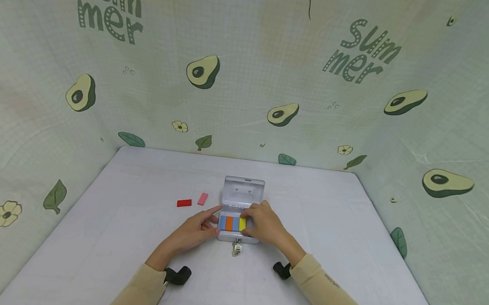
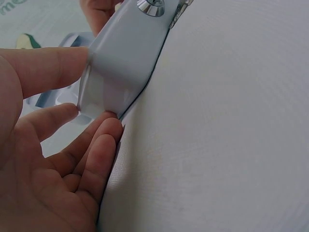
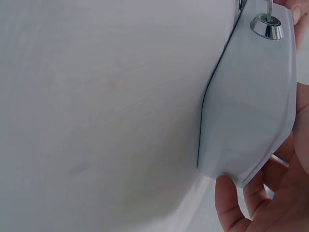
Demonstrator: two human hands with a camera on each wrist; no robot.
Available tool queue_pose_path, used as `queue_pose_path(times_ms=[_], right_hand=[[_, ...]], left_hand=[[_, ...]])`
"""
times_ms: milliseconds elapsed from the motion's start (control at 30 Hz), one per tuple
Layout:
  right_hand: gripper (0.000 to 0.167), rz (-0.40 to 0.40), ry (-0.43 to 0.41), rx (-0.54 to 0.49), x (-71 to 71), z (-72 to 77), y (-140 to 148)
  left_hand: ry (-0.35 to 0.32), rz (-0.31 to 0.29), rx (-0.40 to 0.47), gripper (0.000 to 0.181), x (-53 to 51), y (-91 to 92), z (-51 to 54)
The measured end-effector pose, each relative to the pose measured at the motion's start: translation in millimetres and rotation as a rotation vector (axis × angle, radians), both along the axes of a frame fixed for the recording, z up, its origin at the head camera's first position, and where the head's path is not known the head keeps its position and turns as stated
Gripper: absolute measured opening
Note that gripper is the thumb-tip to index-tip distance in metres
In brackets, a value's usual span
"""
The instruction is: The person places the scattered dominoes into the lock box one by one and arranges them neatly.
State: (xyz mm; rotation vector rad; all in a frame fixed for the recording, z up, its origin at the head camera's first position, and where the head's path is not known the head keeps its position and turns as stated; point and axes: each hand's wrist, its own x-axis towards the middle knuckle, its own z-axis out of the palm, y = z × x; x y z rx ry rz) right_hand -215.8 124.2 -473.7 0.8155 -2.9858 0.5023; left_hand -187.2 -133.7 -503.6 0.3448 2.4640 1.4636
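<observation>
A small pale metal cash box (image 1: 228,238) stands on the table with its lid (image 1: 242,192) raised. Inside lie a blue block (image 1: 222,222), an orange block (image 1: 229,223), another blue block (image 1: 235,223) and a yellow block (image 1: 242,224), side by side. My right hand (image 1: 267,224) pinches the yellow block between thumb and fingers at the box's right end. The left hand (image 1: 193,230) touches the box's left end, its thumb at the front corner and its index finger stretched toward the back. Keys (image 1: 236,248) hang from the front lock (image 3: 267,26).
A red block (image 1: 184,203) and a pink block (image 1: 203,199) lie on the white table (image 1: 145,180), left of the box. Black camera mounts (image 1: 178,275) sit at both wrists. Patterned cloth (image 1: 237,134) encloses the back and sides.
</observation>
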Motion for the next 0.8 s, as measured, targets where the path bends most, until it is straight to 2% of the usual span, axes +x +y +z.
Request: queue_pose_path(times_ms=[800], right_hand=[[0.037,-0.014,-0.006,0.001,0.8,1.0,-2.7]], left_hand=[[-0.003,0.000,-0.002,0.070,-0.8,0.4,0.6]])
